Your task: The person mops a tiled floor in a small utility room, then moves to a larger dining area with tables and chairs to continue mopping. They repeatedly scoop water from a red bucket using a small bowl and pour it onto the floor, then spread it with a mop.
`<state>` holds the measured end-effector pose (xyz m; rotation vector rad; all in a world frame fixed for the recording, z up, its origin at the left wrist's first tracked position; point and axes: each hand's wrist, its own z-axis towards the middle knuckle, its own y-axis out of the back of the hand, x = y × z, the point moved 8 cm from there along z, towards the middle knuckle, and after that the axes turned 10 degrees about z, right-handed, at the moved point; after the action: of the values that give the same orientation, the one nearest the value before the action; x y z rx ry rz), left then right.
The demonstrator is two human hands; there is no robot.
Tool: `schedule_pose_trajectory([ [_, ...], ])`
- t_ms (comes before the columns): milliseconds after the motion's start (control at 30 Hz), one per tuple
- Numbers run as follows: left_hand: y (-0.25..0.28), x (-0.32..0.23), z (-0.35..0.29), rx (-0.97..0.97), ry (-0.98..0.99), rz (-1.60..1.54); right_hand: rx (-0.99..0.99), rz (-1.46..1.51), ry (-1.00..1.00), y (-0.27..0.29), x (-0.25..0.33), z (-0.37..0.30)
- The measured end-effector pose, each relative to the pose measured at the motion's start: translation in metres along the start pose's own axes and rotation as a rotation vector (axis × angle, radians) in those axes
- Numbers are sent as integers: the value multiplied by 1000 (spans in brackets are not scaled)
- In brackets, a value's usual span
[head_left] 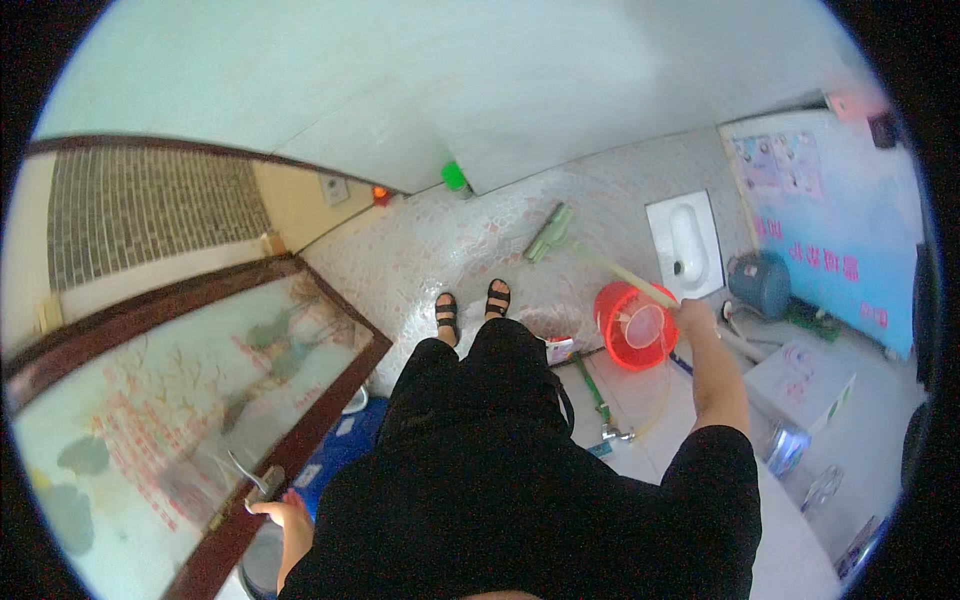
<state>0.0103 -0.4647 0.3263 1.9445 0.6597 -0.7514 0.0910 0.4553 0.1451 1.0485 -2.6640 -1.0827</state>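
Observation:
The long pale handle of a mop (638, 284) is gripped in my right hand (697, 322), its fingers wrapped round the shaft. Its flat green head (548, 232) rests on the wet tiled floor ahead of my feet. Just left of that hand stands a red bucket (608, 318) with a paler scoop or basin (645, 327) inside; the mop handle passes across its far rim. At lower left, my left hand (285, 516) is closed on the edge of a brown-framed door (330, 335), beside its metal handle (250, 475). Part of those fingers is hidden.
A white squat toilet (708, 250) lies in the floor at right, beside a dark round bin (758, 281). A green-topped container (455, 178) stands by the far wall. A tap (615, 433) on a green pipe rises right of my legs. Something blue (340, 445) sits behind the door.

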Motion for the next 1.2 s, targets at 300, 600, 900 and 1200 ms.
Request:
schedule_pose_trajectory([
  [300,-265,22,-99,1047,-256,1288,204,1159,-323,-123,13,-100],
  [600,-437,70,-265,1786,-286,1382,184,2214,-682,-191,324,-120],
  [900,-427,104,-278,1758,-150,1628,678,2121,-446,-237,443,-101],
  [1200,-450,108,-181,1567,-930,1992,607,2459,-645,-273,480,-60],
])
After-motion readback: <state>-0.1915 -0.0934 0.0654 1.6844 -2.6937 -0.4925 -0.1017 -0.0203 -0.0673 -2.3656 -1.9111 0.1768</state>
